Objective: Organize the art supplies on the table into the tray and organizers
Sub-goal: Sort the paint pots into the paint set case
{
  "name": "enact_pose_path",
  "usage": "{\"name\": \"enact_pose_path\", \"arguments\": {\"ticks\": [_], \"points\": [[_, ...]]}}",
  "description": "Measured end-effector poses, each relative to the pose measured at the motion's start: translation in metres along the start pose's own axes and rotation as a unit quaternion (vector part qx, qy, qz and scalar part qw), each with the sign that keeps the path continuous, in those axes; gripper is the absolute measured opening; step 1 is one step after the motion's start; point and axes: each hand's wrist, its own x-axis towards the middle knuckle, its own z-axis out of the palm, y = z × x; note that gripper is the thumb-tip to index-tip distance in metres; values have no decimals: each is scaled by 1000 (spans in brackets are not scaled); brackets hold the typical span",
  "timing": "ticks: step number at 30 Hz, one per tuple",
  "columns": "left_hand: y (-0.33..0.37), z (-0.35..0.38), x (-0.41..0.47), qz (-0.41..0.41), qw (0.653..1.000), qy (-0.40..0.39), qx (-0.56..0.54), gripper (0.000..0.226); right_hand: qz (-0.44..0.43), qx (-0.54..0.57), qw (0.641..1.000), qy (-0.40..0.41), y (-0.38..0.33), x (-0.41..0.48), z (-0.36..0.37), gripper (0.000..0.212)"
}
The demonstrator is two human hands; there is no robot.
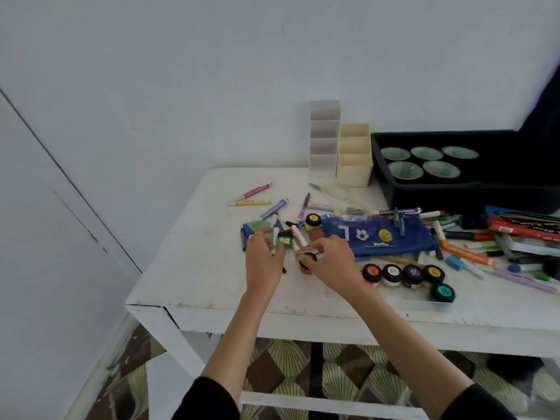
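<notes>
Art supplies (466, 254) are lying scattered on the table (212, 286). Five paint pots (412, 273) are sitting by its front edge, where an arm could knock them off. The left hand (263, 262) is gripping a green piece (285, 239), and the right hand (331, 263) is pinching a pale marker (298, 236). Behind, two organizers (354, 159) and one tray (454, 189) are standing.

White corner, worn table.
A scuffed white table (194, 268) stands against a bare pale wall (181, 71); a dark seam (69, 179) crosses the left wall, and brown-and-cream patterned floor (342, 368) shows beneath.
</notes>
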Motion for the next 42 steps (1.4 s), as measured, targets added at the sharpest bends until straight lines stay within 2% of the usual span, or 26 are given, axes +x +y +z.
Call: {"name": "enact_pose_path", "arguments": {"ticks": [3, 7, 12, 14, 17, 24, 31, 34, 38, 42], "points": [[-3, 6, 17, -2, 1000, -26, 8, 36, 29, -55, 998, -8, -11, 1, 8, 45], [-13, 19, 35, 20, 998, -53, 29, 42, 44, -126, 991, 15, -16, 0, 19, 41], [-23, 31, 44, 38, 993, -80, 79, 43, 64, -138, 988, 24, -13, -2, 31, 38], [-28, 34, 44, 35, 992, -85, 83, 38, 61, -114, 991, 29, -11, -2, 33, 35], [-34, 37, 44, 34, 992, -90, 85, 33, 67, -21, 995, 70, -11, -2, 30, 27], [-15, 32, 34, 35, 998, -50, -15, 37, 43, 169, 973, 151, -10, -9, 7, 24], [22, 32, 0, 39, 987, -53, -149, 30, 43, 190, 954, 227, 12, -28, -17, 28], [34, 42, -18, 52, 983, -72, -158, 33, 46, 203, 947, 245, 27, -41, -29, 28], [44, 61, -42, 58, 983, -104, -141, 49, 70, 224, 943, 237, 51, -58, -45, 27], [57, 81, -64, 70, 980, -132, -134, 43, 70, 219, 942, 244, 78, -75, -62, 25]]}}
